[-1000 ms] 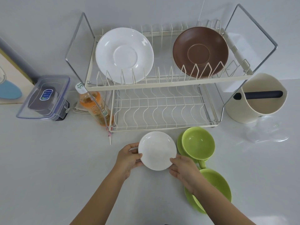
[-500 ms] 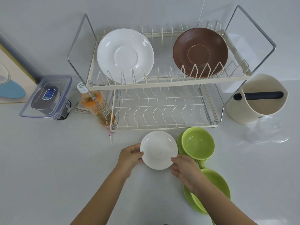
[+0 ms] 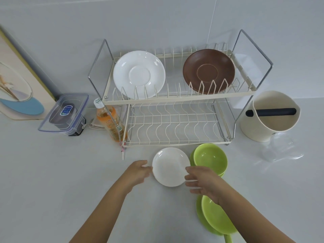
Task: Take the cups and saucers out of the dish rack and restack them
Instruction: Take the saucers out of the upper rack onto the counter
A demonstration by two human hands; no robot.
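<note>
Both hands, the left (image 3: pixel 138 172) and the right (image 3: pixel 203 181), hover with loose, spread fingers at either side of the small white dish (image 3: pixel 171 166) lying on the desk (image 3: pixel 52 172) before the rack (image 3: pixel 175 100), gripping nothing.

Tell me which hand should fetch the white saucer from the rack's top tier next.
Left. The left hand sits below the white saucer on the rack's left side, fingers relaxed. The right hand would probably have to cross over; it suits the brown saucer better.
</note>
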